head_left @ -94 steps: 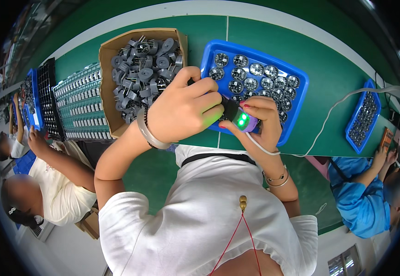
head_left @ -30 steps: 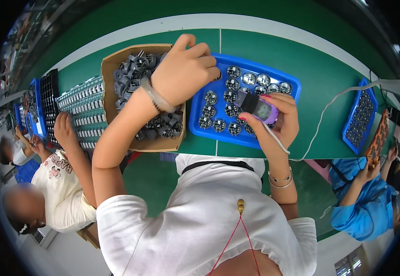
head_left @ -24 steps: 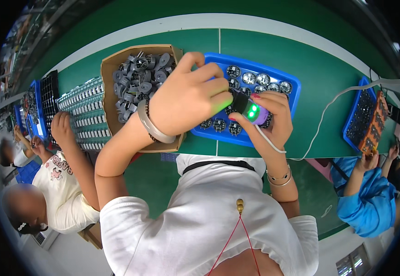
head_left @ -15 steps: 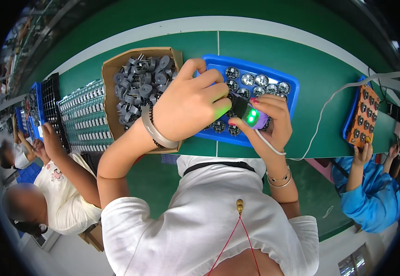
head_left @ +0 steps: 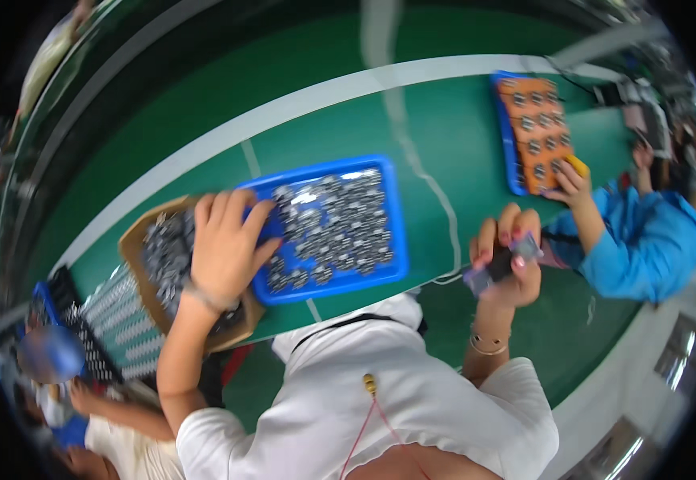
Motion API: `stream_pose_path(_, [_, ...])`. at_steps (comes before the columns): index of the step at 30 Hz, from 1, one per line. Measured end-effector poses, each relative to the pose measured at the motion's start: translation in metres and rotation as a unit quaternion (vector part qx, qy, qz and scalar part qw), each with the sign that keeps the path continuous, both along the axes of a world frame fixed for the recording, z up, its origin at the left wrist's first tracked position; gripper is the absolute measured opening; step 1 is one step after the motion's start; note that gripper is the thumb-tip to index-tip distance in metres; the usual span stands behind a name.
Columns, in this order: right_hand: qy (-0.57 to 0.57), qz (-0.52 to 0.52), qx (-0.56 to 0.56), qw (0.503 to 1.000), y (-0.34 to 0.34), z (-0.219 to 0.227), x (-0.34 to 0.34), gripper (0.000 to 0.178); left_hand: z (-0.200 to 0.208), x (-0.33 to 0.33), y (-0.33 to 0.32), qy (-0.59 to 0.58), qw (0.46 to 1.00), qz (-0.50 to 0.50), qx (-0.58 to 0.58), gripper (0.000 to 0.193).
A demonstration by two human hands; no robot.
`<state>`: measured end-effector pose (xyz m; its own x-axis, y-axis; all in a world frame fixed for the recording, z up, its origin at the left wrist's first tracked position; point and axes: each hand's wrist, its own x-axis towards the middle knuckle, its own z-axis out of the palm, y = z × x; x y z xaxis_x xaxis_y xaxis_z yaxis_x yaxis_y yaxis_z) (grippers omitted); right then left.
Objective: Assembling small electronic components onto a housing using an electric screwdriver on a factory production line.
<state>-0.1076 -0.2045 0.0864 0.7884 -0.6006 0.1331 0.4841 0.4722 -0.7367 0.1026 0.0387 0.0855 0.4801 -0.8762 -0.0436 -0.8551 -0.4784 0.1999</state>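
Observation:
My left hand (head_left: 226, 248) is spread palm down where the cardboard box (head_left: 133, 258) meets the left end of the blue tray (head_left: 402, 232). Its fingers are apart and nothing shows between them. The box holds many grey round parts with metal pins (head_left: 168, 250). Small round dark-and-silver parts (head_left: 340, 216) fill much of the tray. Off to the tray's right, at the table's near edge, my right hand (head_left: 512, 264) is closed round a small purple-and-black device (head_left: 484, 278). Motion smears its details.
Left of the box lie rows of pale parts (head_left: 120, 308) and a black grid tray (head_left: 84, 340). A white cable (head_left: 444, 204) crosses the green table. On the right, a person in blue has a hand (head_left: 576, 188) at an orange board (head_left: 541, 132) of round parts. Another person sits left.
My view has swung right. My left hand has come off the device and moved left with fingers spread. My right hand carries the device away from the tray; its green lights no longer show.

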Motion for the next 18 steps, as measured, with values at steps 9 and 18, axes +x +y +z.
stream_pose_path(9, [0.211,-0.323,0.052,0.921,-0.06,-0.051,-0.047,0.015,-0.02,-0.071,-0.045,0.036,0.986,-0.156,-0.037,0.087])
stream_pose_path(18, [0.274,-0.385,0.037,0.88,-0.089,-0.077,-0.04,0.031,-0.02,-0.01,-0.067,-0.052,0.992,-0.108,-0.032,0.09])
